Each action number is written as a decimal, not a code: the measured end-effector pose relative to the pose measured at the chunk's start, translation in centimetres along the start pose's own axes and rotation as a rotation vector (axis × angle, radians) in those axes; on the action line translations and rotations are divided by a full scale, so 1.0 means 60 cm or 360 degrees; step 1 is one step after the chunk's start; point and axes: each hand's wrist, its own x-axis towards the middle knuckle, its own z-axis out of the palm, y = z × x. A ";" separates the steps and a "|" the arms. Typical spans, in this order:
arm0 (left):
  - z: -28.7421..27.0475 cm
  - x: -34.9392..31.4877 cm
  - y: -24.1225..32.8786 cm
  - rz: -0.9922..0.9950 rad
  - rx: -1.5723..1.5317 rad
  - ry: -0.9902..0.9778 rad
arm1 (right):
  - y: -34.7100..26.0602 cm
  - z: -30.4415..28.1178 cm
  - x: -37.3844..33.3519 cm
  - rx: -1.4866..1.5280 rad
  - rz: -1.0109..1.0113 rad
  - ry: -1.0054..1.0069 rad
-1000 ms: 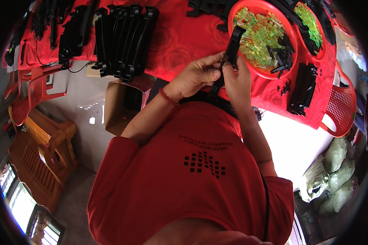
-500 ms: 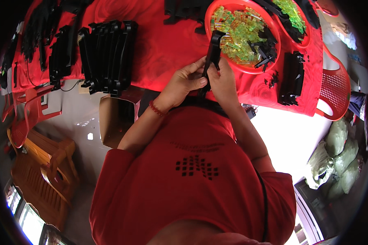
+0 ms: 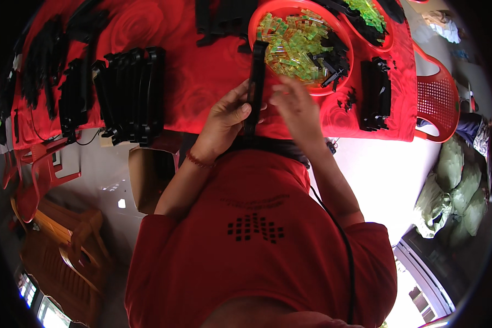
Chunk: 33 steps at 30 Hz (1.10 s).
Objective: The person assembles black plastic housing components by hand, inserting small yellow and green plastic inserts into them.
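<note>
My left hand (image 3: 225, 123) is closed round a long black plastic strip (image 3: 255, 82), which stands roughly upright before me with a hooked upper end. The thumb presses on its near face. To the right of the strip and apart from it is my right hand (image 3: 299, 106), a little blurred, fingers loosely bent and spread, with nothing visible in them. Just beyond both hands stands a round orange-red bowl (image 3: 351, 68). It holds many small clear yellow-green plastic pieces (image 3: 298, 46) and, along its right side, small black parts (image 3: 332, 57).
Black strips (image 3: 131, 95) lie in a row at left on the red tablecloth (image 3: 197, 71); more black strips (image 3: 375, 93) lie at right. A second bowl (image 3: 387, 38) stands at far right. Red chairs (image 3: 440, 95), a cardboard box (image 3: 142, 177) and pale sacks (image 3: 448, 180) surround the table.
My right hand has let go of the black strip and drawn off to its right. The strip stays in my left hand. The whole view has shifted slightly.
</note>
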 end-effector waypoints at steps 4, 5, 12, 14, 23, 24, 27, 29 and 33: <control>-0.005 -0.001 0.003 -0.0025 -0.0095 0.0008 | 0.009 -0.089 0.013 -0.0476 -0.0347 0.0473; -0.005 -0.001 0.003 -0.0020 -0.0092 -0.0016 | 0.009 -0.105 0.017 -0.0511 -0.0354 0.0581; -0.016 0.002 0.003 -0.0022 -0.0035 -0.0079 | 0.010 -0.136 0.068 -0.1378 -0.0868 0.0674; -0.018 0.001 0.003 -0.0033 -0.0061 -0.0090 | 0.003 -0.132 0.081 -0.1651 -0.0996 0.0629; -0.017 0.002 0.002 -0.0034 -0.0049 -0.0087 | 0.003 -0.125 0.122 -0.2221 -0.1071 0.0419; -0.017 0.002 0.001 -0.0035 -0.0055 -0.0090 | 0.002 -0.125 0.123 -0.2178 -0.1122 0.0426; -0.017 0.001 0.003 -0.0029 -0.0062 -0.0093 | -0.008 -0.136 0.136 -0.2088 -0.1153 0.0525; -0.016 -0.001 0.004 -0.0022 -0.0059 -0.0089 | -0.009 -0.157 0.157 -0.1990 -0.1055 0.0732; -0.018 0.003 0.001 -0.0041 -0.0064 -0.0110 | 0.008 -0.218 0.202 -0.1975 -0.0818 0.0745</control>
